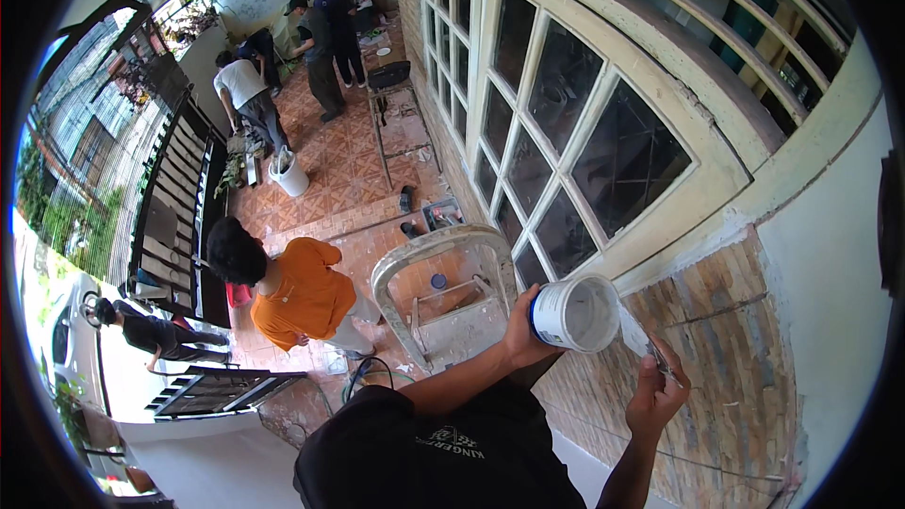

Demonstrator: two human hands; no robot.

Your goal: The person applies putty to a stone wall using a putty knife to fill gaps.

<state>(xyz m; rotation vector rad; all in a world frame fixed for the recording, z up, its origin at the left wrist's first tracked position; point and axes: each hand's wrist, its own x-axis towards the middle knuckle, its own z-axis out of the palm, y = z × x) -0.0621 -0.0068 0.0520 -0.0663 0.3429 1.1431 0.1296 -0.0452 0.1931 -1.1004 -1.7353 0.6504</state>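
Note:
My left hand (521,332) holds a white tub (582,311) with a pale paste inside, tipped toward me. Just right of it, my right hand (660,396) grips a putty knife (639,339), its blade smeared white and close to the tub's rim. A paint-marked stepladder (391,273) stands beyond the tub. On my right are a cream-framed window (556,166), a stone-patterned tiled wall (707,368) and a white strip of wall (830,226).
A person in orange (311,292) stands just left of the ladder. Several people (311,57) work farther back on the tiled floor (353,151), near a white bucket (288,174). A black railing gate (165,207) and another person (165,335) are at the left.

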